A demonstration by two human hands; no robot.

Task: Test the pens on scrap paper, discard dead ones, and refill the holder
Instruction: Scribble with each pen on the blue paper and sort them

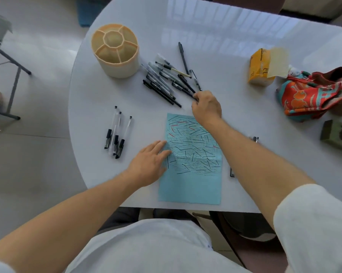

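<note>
A blue scrap paper, covered in pen strokes, lies at the table's near edge. My left hand rests flat on its left edge, fingers straight. My right hand reaches past the paper's far edge and pinches a black pen at the near end of a pile of several pens. The round cream pen holder stands at the far left, its compartments showing no pens. Three clear pens with black caps lie together left of the paper.
A yellow tissue pack and a red patterned cloth bag sit at the right. A green box is at the right edge. Another pen peeks out beside my right forearm. The white table curves away on the left.
</note>
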